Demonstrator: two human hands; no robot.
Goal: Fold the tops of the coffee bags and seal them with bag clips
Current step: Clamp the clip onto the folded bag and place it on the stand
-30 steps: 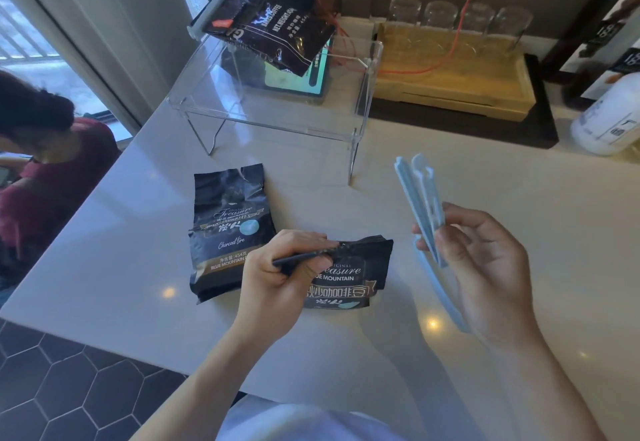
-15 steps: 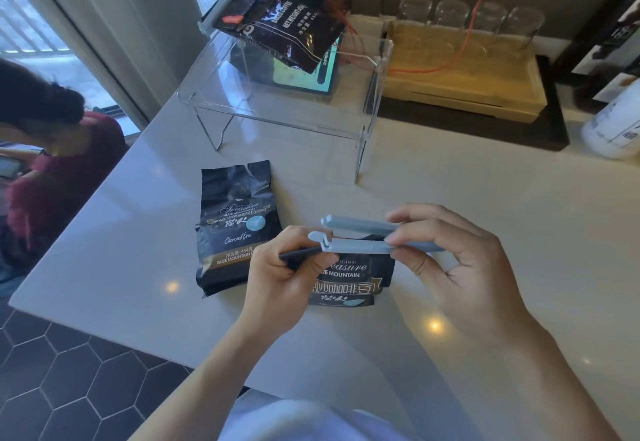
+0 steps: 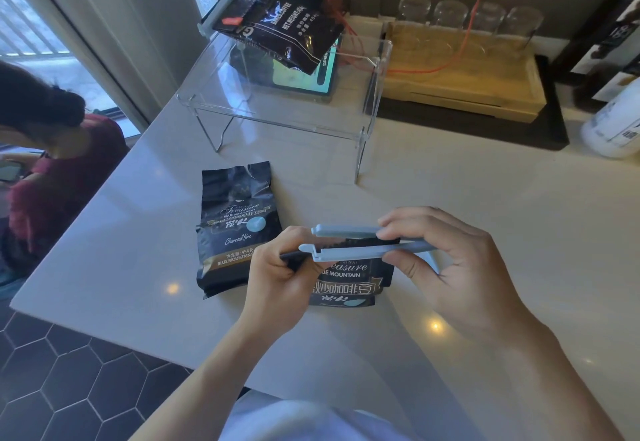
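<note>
A black coffee bag (image 3: 349, 283) stands on the white counter (image 3: 485, 218) in front of me, its top folded flat. My left hand (image 3: 277, 277) pinches the left end of that fold. My right hand (image 3: 446, 264) holds a pale blue bag clip (image 3: 360, 241), its two arms apart, one on each side of the folded top. A second black coffee bag (image 3: 235, 229) lies flat to the left, unclipped. A third black bag (image 3: 284, 28) with a pale clip (image 3: 225, 4) on its top rests on the clear acrylic shelf (image 3: 287, 121).
Under the shelf lies a tablet (image 3: 311, 76). A wooden tray (image 3: 460, 69) with upturned glasses (image 3: 467, 17) and an orange cable (image 3: 471, 31) sits at the back. A white bottle (image 3: 613, 118) stands at the right. A seated person (image 3: 41, 149) is beyond the counter's left edge.
My right hand swung the clip from upright at the right down to level across the bag's folded top. The left hand has kept its pinch on the fold.
</note>
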